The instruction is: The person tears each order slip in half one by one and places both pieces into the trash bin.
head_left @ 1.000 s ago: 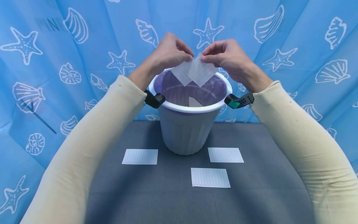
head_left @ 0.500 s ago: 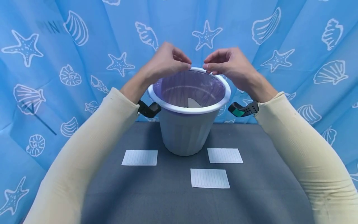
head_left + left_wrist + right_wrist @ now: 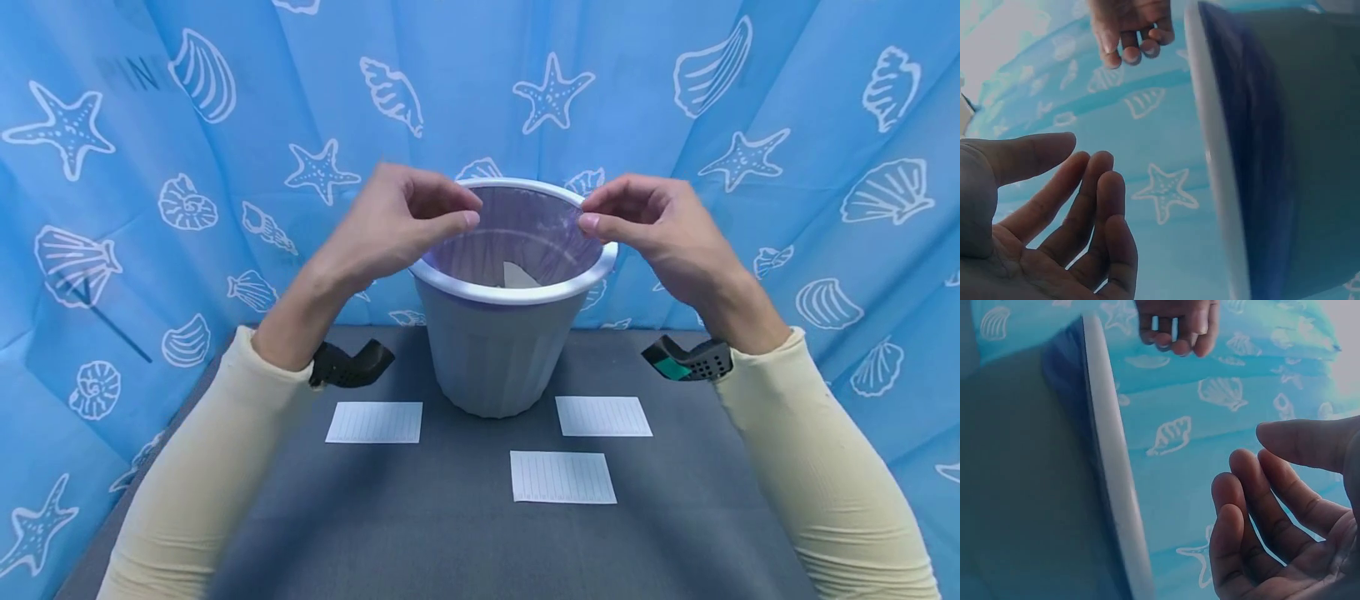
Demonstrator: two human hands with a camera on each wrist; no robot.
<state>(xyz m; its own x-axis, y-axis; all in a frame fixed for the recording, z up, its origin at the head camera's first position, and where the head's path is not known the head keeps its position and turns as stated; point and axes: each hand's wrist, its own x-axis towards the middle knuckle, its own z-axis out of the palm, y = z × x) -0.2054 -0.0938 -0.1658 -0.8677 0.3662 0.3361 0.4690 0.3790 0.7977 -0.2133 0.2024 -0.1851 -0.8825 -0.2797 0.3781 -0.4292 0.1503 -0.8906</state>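
My left hand (image 3: 397,221) hovers over the left side of a pale trash bin (image 3: 498,350), its fingers loosely bent and holding nothing. Over the bin's right side, my right hand (image 3: 660,229) is likewise empty. Both wrist views show a gap between thumb and fingertips, on the left hand (image 3: 1054,212) and the right hand (image 3: 1285,512) alike. A purple liner (image 3: 487,221) lines the bin under its white rim. Inside, a white piece of paper (image 3: 519,276) shows; the bottom of the bin is hidden.
Three lined paper slips lie on the dark grey tabletop (image 3: 420,542): the left slip (image 3: 374,422), the right slip (image 3: 603,416) and the front slip (image 3: 562,477). A blue curtain (image 3: 465,75) with white shells and starfish hangs behind the bin.
Two white paper pieces pinched over the bin one second ago have left my fingers. Both hands have since moved apart and lower, toward me. The slips on the table stay put.
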